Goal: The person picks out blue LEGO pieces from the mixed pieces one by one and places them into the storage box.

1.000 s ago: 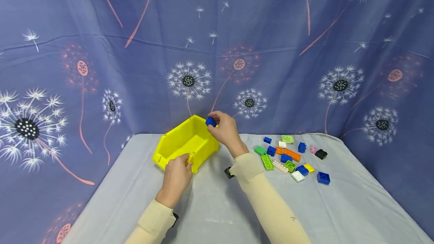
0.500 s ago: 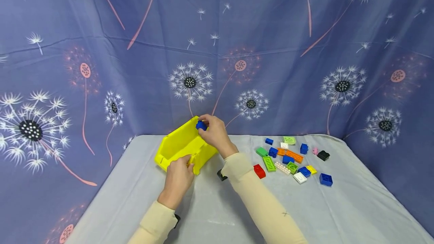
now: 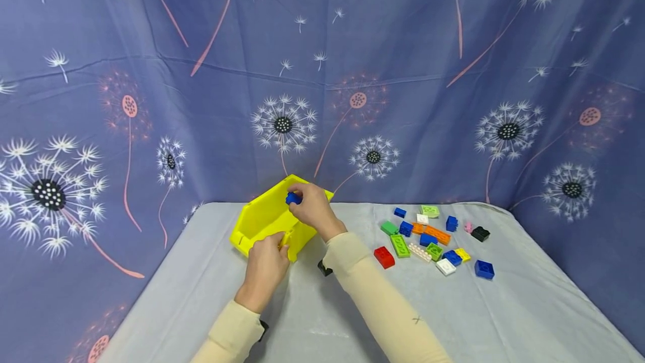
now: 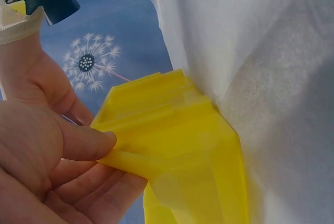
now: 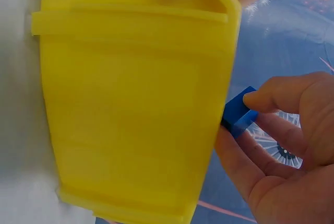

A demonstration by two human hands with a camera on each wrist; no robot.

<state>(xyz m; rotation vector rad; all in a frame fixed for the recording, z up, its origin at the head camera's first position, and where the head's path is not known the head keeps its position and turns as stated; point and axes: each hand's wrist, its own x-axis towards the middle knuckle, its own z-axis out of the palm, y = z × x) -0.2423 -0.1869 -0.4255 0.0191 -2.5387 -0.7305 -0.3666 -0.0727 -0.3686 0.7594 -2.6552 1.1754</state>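
Note:
A yellow plastic bin (image 3: 272, 206) stands on the table at the back left, its open side facing up. My left hand (image 3: 267, 268) pinches the bin's near wall at the rim; in the left wrist view the thumb (image 4: 88, 139) lies along the yellow edge with the fingers behind it. Over the bin's opening, my right hand (image 3: 314, 206) holds a blue toy brick (image 3: 294, 198) between thumb and fingertips. In the right wrist view this blue brick (image 5: 240, 113) appears right at the bin's rim, partly behind the wall.
Right of the bin lie several loose bricks, among them a red one (image 3: 384, 257), an orange one (image 3: 436, 234), a green one (image 3: 400, 245) and a blue one (image 3: 484, 269). A dandelion-patterned curtain (image 3: 433, 71) hangs behind the table.
My right hand has moved left and lower with the blue brick, from the bin's right rim to over its opening. The red brick has come into sight from behind the right sleeve.

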